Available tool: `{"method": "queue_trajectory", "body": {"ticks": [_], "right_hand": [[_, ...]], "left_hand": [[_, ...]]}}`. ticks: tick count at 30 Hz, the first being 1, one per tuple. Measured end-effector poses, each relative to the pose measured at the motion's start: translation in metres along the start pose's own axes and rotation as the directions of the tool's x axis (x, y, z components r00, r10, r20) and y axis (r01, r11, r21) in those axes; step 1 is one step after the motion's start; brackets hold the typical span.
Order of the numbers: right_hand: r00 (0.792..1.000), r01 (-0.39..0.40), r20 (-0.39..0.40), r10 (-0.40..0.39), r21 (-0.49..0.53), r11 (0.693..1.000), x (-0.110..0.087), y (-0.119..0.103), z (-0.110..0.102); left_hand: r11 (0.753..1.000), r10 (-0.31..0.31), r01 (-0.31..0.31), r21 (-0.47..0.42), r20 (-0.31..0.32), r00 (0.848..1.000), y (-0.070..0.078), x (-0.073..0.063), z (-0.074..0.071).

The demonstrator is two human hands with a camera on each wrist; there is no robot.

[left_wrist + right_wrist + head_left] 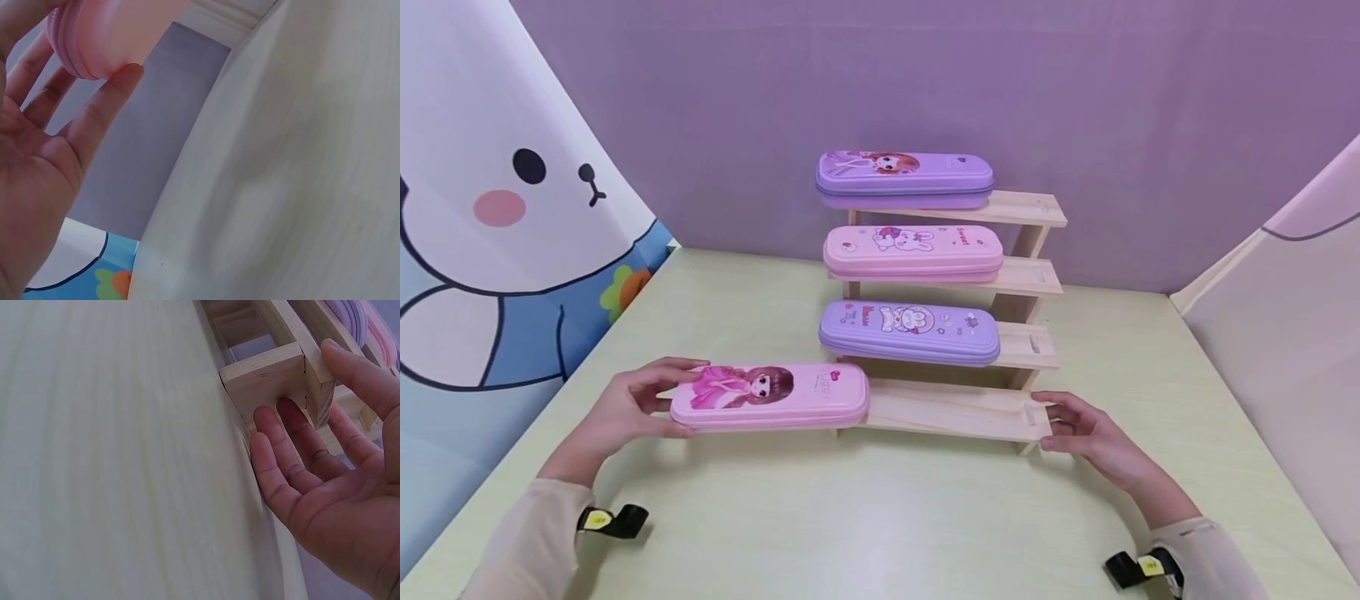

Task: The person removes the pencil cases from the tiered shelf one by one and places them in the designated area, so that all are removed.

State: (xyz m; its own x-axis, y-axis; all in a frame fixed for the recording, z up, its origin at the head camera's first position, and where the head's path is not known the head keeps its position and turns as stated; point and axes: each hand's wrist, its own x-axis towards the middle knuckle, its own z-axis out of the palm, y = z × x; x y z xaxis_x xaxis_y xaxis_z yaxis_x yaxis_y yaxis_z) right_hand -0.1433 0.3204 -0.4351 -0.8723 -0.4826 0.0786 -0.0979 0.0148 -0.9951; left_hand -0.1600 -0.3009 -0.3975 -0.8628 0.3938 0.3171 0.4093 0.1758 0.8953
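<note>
A pink hard-shell pencil case (827, 398) with a doll picture juts out left of the wooden step rack (955, 410), its right end over the lowest step's left part. My left hand (640, 404) grips its left end between thumb and fingers. From below, the left wrist view shows the case's pale pink underside (134, 31), raised off the table. At the other side, my right hand (1078, 429) holds the right end of the lowest step. In the right wrist view the thumb lies on the board's edge (322, 403), with fingers against the end support (265, 375).
On the upper steps lie a lilac rabbit case (910, 332), a pink rabbit case (917, 252) and, topmost, a purple doll case (940, 177). The pale table (865, 517) meets a purple backdrop (737, 125). A cartoon-printed cloth (512, 275) hangs at left.
</note>
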Motion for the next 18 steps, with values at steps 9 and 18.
{"method": "queue_trajectory", "body": {"ticks": [9, 18], "right_hand": [[1.0, 0.004, 0.012, -0.004, 0.009, 1.0, -0.001, 0.0, -0.001], [1.0, -0.016, 0.006, 0.016, 0.005, 1.0, 0.0, 0.0, -0.001]], "left_hand": [[0.999, 0.022, -0.023, -0.049, -0.018, 1.0, -0.004, -0.01, -0.014], [0.998, -0.019, 0.017, -0.069, -0.024, 1.0, -0.001, -0.015, -0.028]]}}
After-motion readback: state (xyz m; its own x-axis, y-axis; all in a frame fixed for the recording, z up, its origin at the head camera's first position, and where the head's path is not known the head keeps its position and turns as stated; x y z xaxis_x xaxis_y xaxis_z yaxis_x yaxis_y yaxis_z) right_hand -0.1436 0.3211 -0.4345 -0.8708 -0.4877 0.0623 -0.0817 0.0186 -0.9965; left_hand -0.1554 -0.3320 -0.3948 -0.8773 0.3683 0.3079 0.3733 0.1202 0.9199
